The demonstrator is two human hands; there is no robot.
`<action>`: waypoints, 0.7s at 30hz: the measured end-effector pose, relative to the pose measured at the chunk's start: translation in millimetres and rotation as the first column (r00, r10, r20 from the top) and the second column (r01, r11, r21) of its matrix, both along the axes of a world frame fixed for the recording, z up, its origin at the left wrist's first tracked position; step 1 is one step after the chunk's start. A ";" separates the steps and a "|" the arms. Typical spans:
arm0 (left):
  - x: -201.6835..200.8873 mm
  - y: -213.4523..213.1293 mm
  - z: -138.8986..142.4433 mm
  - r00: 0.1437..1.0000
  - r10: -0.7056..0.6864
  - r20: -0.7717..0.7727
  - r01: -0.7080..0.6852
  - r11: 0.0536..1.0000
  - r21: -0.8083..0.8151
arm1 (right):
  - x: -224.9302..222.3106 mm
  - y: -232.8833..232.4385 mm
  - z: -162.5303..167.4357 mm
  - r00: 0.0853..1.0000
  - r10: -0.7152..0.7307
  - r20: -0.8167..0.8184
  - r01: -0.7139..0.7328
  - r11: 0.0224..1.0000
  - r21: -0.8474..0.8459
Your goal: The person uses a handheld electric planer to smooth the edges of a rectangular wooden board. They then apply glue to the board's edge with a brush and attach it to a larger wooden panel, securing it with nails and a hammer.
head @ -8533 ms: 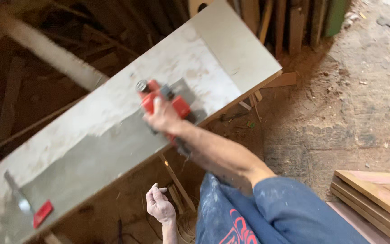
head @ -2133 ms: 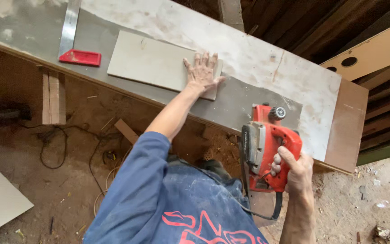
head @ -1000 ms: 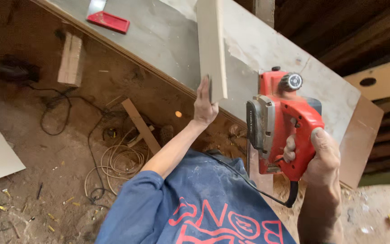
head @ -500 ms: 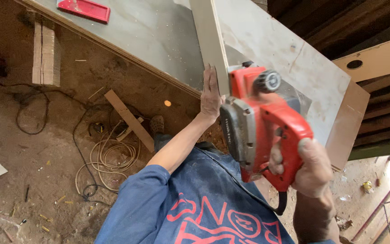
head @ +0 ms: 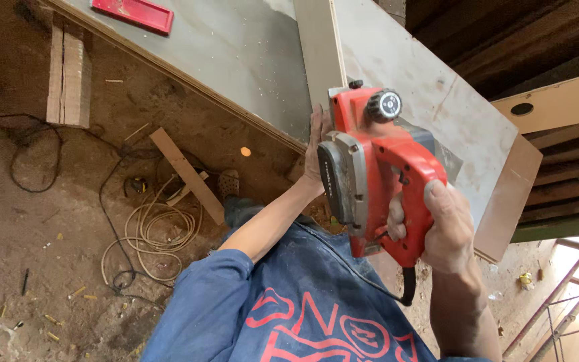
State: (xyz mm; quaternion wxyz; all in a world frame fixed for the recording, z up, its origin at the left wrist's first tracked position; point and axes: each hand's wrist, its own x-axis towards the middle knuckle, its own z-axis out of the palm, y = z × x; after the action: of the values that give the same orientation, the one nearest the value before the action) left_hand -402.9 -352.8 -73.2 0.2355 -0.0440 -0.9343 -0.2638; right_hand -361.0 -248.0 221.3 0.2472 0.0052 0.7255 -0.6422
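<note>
At the worktop's (head: pixel 236 60) near edge, a pale board (head: pixel 319 47) stands on its long edge, steadied by the left hand (head: pixel 316 151), fingers flat against it. The right hand (head: pixel 440 228) wraps the red electric planer's (head: pixel 376 167) handle, poised above that edge. The planer hides the board's near end and its own sole.

A board (head: pixel 319 53) stands on edge on the tabletop (head: pixel 236 60), running back from its near edge. The left hand (head: pixel 316 151) rests against the board at that near edge. The planer (head: pixel 376 167), held in the right hand (head: pixel 447 228), is just right of the board, over the near edge. A flat tool (head: pixel 132 13) lies toward the tabletop's far left. On the floor (head: pixel 35 221) below the near edge lie a wood strip (head: pixel 187 175) and coiled cable (head: pixel 149 234).
</note>
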 end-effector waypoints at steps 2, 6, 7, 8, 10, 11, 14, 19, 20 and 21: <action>-2.0 1.8 -3.9 0.999 0.018 0.033 -0.017 1.000 -0.022 | -10.3 -6.5 0.1 1.000 0.000 0.010 0.000 1.000 -0.020; -3.6 7.6 -26.6 1.000 -0.011 0.029 0.005 0.978 0.208 | -28.8 -20.1 -0.8 1.000 0.000 0.001 0.000 1.000 0.006; -2.6 8.9 -33.3 0.999 -0.047 -0.013 0.049 0.945 0.324 | -33.7 -24.3 -1.4 1.000 0.002 -0.009 -0.002 1.000 0.011; -1.7 10.9 -39.1 0.999 -0.036 -0.021 0.042 0.926 0.376 | -39.3 -29.0 -2.0 1.000 0.003 -0.018 -0.002 1.000 0.016; 0.4 15.1 -46.9 0.999 -0.018 -0.040 0.035 0.879 0.476 | -56.7 -39.9 -3.3 0.998 0.042 -0.042 -0.042 0.999 -0.012; 1.5 16.4 -48.7 1.000 -0.017 0.027 0.003 0.882 0.471 | -67.9 -45.9 -3.9 0.997 0.060 -0.058 -0.061 0.998 -0.025; 3.1 17.4 -46.3 0.993 -0.004 0.114 -0.053 0.869 0.493 | -107.7 -66.1 -10.6 0.993 0.066 -0.101 -0.070 0.997 -0.038; 0.2 10.2 -32.4 0.991 0.077 -0.106 -0.047 0.964 0.263 | -109.4 -53.5 -0.7 0.994 0.010 -0.109 -0.023 0.992 -0.122; 0.7 10.0 -30.0 0.993 0.089 -0.082 -0.055 0.936 0.348 | -101.4 -42.3 6.5 0.993 -0.007 -0.119 -0.007 0.994 -0.112; 1.0 10.5 -27.8 0.994 0.096 -0.056 -0.063 0.900 0.432 | -90.6 -28.6 15.1 0.991 -0.025 -0.132 0.012 0.995 -0.100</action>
State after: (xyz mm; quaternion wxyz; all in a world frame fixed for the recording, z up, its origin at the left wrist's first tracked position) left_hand -401.9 -342.3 -101.0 0.2854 0.0370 -0.8447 -0.4512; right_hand -451.6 -276.6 236.4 0.1924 -0.0432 0.7076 -0.6786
